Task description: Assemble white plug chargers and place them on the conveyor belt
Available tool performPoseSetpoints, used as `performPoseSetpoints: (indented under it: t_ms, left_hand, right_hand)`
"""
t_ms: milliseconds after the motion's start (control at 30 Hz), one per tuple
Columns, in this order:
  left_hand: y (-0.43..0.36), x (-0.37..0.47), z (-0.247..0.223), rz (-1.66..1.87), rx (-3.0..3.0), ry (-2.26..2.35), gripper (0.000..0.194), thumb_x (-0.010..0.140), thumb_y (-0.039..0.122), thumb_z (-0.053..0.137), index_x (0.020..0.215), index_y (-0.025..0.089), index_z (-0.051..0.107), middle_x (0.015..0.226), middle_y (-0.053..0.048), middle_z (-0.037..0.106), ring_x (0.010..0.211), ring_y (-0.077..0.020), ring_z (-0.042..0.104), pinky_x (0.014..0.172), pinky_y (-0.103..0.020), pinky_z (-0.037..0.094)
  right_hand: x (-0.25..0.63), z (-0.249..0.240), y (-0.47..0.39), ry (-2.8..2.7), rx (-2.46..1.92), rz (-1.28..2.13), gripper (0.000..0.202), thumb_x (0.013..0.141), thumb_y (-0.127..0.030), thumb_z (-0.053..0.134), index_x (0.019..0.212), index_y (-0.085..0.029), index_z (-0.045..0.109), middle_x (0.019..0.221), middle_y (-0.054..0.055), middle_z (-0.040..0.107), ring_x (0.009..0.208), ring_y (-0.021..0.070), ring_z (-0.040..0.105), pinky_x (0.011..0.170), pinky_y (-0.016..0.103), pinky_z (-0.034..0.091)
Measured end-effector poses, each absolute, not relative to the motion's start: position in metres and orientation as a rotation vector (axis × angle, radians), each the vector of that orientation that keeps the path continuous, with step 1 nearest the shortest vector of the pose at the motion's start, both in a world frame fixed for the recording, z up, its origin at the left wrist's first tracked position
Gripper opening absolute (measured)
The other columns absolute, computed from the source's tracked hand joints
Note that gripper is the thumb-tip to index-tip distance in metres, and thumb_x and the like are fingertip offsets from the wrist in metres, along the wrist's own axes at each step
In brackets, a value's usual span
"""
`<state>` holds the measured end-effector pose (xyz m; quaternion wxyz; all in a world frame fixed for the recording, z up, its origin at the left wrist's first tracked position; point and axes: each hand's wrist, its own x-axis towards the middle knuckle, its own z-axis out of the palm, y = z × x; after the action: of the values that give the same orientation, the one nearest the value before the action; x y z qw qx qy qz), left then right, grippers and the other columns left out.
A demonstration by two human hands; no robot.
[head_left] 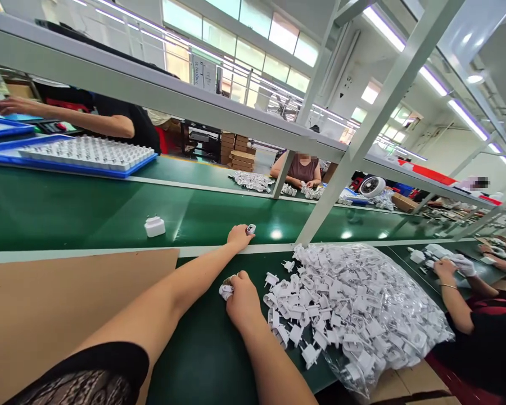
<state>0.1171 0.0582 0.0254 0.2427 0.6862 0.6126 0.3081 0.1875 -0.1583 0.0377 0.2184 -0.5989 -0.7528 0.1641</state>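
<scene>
My left hand (pixel 238 236) reaches over the pale strip onto the green conveyor belt, its fingers closed on a small white charger housing (pixel 251 229) with a dark opening in its end. Nearer to me, my right hand (pixel 243 299) is closed around a white plug part (pixel 226 290), mostly covered by the fingers, above the green worktop (pixel 202 337). A white charger (pixel 154 226) with two pins pointing up lies by itself on the belt to the left. Beside my right forearm, a heap of loose white plug parts (pixel 295 304) spreads from a clear plastic bag (pixel 388 304).
A cardboard sheet (pixel 67 304) lies at the left. A slanted metal post (pixel 346 163) rises beyond the bag. Across the belt stands a blue tray (pixel 122 170) of white parts near a co-worker's arm (pixel 84 121). Another co-worker's hands (pixel 451 267) work at the right.
</scene>
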Motion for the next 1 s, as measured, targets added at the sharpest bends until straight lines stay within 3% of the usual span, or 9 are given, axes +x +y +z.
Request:
performPoseSetpoints:
  t_ms: [67, 167, 233, 367, 567, 767, 900, 1000]
  left_hand:
    - [0.053, 0.109, 0.026, 0.853, 1.9, 1.617, 0.024, 0.085, 0.031, 0.067, 0.102, 0.015, 0.071, 0.109, -0.015, 0.072, 0.106, -0.0302, 0.065, 0.089, -0.035, 0.048]
    - [0.03, 0.085, 0.028, 0.883, 1.952, 1.481, 0.026, 0.085, 0.029, 0.064, 0.106, 0.015, 0.072, 0.108, -0.012, 0.073, 0.099, -0.0261, 0.066, 0.086, -0.033, 0.049]
    - [0.004, 0.062, 0.028, 0.892, 1.978, 1.395, 0.027, 0.084, 0.029, 0.065, 0.107, 0.017, 0.072, 0.107, -0.009, 0.073, 0.097, -0.0249, 0.067, 0.086, -0.032, 0.049]
    - [-0.07, 0.016, 0.027, 0.9, 1.99, 1.254, 0.024, 0.081, 0.033, 0.069, 0.102, 0.021, 0.075, 0.102, -0.006, 0.072, 0.093, -0.0241, 0.066, 0.085, -0.034, 0.05]
    - [-0.154, -0.012, 0.029, 0.876, 1.999, 1.069, 0.021, 0.087, 0.035, 0.07, 0.103, 0.022, 0.074, 0.105, -0.007, 0.071, 0.102, -0.0254, 0.063, 0.092, -0.037, 0.049]
    - [-0.163, -0.012, 0.024, 0.973, 1.954, 1.07, 0.029, 0.083, 0.036, 0.077, 0.106, 0.02, 0.072, 0.105, -0.008, 0.071, 0.101, -0.025, 0.062, 0.09, -0.036, 0.048]
    - [-0.16, -0.012, 0.022, 1.003, 1.967, 1.03, 0.025, 0.085, 0.037, 0.075, 0.103, 0.02, 0.074, 0.1, -0.007, 0.072, 0.096, -0.0234, 0.063, 0.088, -0.035, 0.047]
    - [-0.159, -0.012, 0.021, 1.013, 1.97, 1.012, 0.025, 0.086, 0.037, 0.074, 0.103, 0.019, 0.074, 0.1, -0.007, 0.072, 0.096, -0.0234, 0.063, 0.089, -0.036, 0.046]
  right_hand:
    - [0.186, 0.036, -0.155, -1.963, -1.583, 0.513, 0.03, 0.076, -0.001, 0.062, 0.097, -0.02, 0.072, 0.097, 0.004, 0.061, 0.079, 0.0172, 0.06, 0.072, 0.028, 0.046]
    - [0.187, 0.04, -0.147, -1.603, -1.434, 0.677, 0.015, 0.081, -0.023, 0.072, 0.095, -0.019, 0.072, 0.09, 0.003, 0.063, 0.072, 0.0156, 0.057, 0.071, 0.03, 0.048]
    - [0.19, 0.045, -0.141, -1.299, -1.306, 0.869, 0.025, 0.078, -0.036, 0.077, 0.096, -0.02, 0.072, 0.089, 0.003, 0.067, 0.073, 0.0159, 0.058, 0.073, 0.031, 0.05]
    - [0.197, 0.054, -0.136, -0.931, -1.147, 1.236, 0.04, 0.067, -0.046, 0.082, 0.095, -0.021, 0.071, 0.094, 0.005, 0.073, 0.079, 0.0187, 0.064, 0.075, 0.034, 0.055]
    - [0.19, 0.058, -0.144, -0.938, -1.162, 1.459, 0.04, 0.06, -0.046, 0.084, 0.089, -0.021, 0.071, 0.093, 0.006, 0.075, 0.079, 0.019, 0.067, 0.072, 0.034, 0.056]
    - [0.184, 0.065, -0.155, -1.341, -1.249, 1.174, 0.035, 0.07, -0.04, 0.082, 0.098, -0.02, 0.075, 0.092, 0.005, 0.075, 0.082, 0.0185, 0.065, 0.08, 0.035, 0.054]
    - [0.189, 0.074, -0.16, -1.461, -1.227, 1.11, 0.038, 0.079, -0.04, 0.076, 0.112, -0.022, 0.072, 0.096, 0.005, 0.074, 0.075, 0.0157, 0.063, 0.073, 0.033, 0.054]
    - [0.19, 0.076, -0.161, -1.48, -1.148, 1.209, 0.03, 0.08, -0.04, 0.076, 0.102, -0.022, 0.071, 0.096, 0.005, 0.072, 0.074, 0.0153, 0.063, 0.072, 0.033, 0.054]
